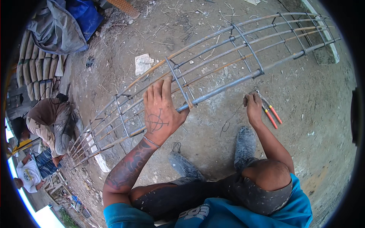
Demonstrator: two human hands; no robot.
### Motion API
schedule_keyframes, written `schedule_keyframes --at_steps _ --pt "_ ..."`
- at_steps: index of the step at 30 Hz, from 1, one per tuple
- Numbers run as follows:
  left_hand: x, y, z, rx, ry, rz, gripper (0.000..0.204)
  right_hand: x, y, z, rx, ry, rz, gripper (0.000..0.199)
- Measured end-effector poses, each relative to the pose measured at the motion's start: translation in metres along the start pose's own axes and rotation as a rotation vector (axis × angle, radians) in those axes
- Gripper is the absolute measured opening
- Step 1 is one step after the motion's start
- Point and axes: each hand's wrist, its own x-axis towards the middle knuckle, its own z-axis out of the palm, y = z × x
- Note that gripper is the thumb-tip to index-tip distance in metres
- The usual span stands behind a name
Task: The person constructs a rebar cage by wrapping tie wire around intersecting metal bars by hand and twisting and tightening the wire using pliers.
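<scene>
Reinforcement cage (224, 88) of long steel bars and square stirrups is stretched diagonally across the scene, from the left side to the far right, in front of the person. Over its middle the left hand (161, 110) is laid, opened wide: the fingers are extended across the bars and the thumb is spread toward the near lower bar, beside a stirrup. The right hand (252, 105) is held lower and apart from the cage, its fingers curled inward; a thin tie wire (226, 125) is seen trailing from beside the fingertips, but whether it is pinched cannot be told. Just to the right of that hand, pliers (270, 118) with red-and-yellow handles are seen. Near the cage's left end a pale concrete block (97, 155) is placed, and another slab (326, 49) is set by the far right end. At the left, a crouching co-worker (48, 121) is seen by the cage's end. Farther left, filled sacks (36, 70) are stacked beside a grey tarpaulin (59, 32).
</scene>
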Motion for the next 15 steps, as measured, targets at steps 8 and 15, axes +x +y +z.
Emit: schedule_keyframes --at_steps 8,15 --pt "0.003 0.000 -0.001 -0.092 -0.109 -0.045 0.080 -0.017 -0.159 -0.085 0.237 -0.170 -0.431 0.019" --pt "-0.003 -0.006 -0.001 -0.190 -0.098 -0.076 0.076 0.043 -0.210 -0.019 -0.466 -0.260 -0.713 0.022"
